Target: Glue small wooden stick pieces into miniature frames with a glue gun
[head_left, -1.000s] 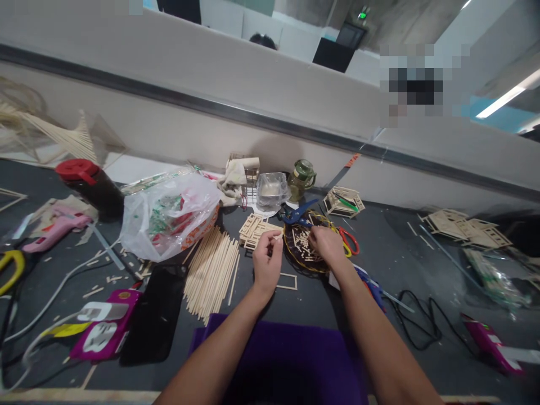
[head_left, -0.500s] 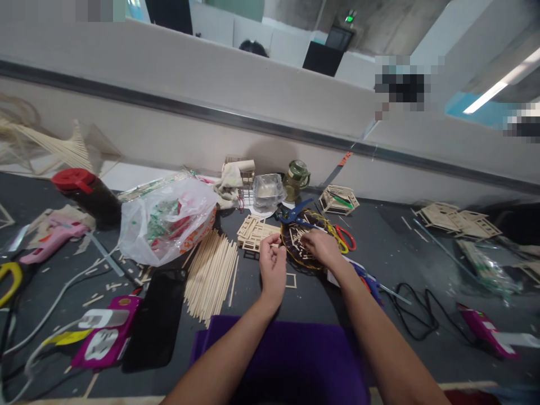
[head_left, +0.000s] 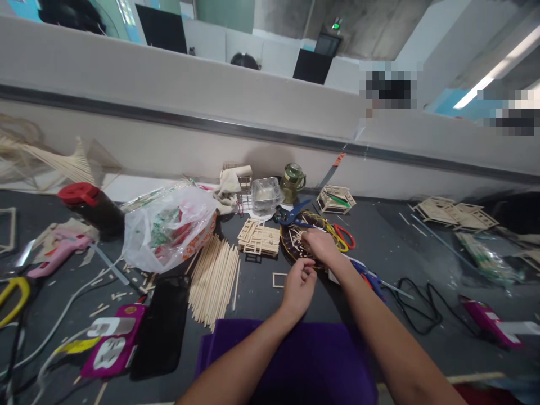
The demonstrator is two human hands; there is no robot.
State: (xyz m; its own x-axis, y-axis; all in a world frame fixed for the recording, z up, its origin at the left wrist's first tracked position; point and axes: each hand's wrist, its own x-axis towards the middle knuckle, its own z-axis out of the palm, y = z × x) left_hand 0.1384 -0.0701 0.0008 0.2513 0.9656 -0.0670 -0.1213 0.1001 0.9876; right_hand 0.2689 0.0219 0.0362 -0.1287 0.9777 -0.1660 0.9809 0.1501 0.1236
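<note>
My right hand (head_left: 321, 247) reaches into a dark round basket (head_left: 289, 247) with a yellow rim, its fingers bent down among short cut wooden sticks (head_left: 296, 239). Whatever those fingertips pinch is hidden. My left hand (head_left: 300, 286) hovers just in front of the basket, fingers curled in; I cannot make out anything in them. A small rectangular stick frame (head_left: 279, 280) lies on the table left of my left hand. Behind it is a stack of glued stick frames (head_left: 259, 239). Blue-handled cutters (head_left: 293, 215) rest across the basket's back edge.
Long wooden sticks (head_left: 214, 281) lie beside a black phone (head_left: 160, 326) and a plastic bag (head_left: 169, 225). Red-handled scissors (head_left: 345, 236) and a blue glue gun (head_left: 367, 275) sit right of the basket. A purple folded item (head_left: 329, 360) lies in front; a green jar (head_left: 292, 183) stands behind.
My left hand has moved right, away from the frame stack and closer to my right hand, uncovering the small frame. My right hand stays in the basket. The view has shifted slightly.
</note>
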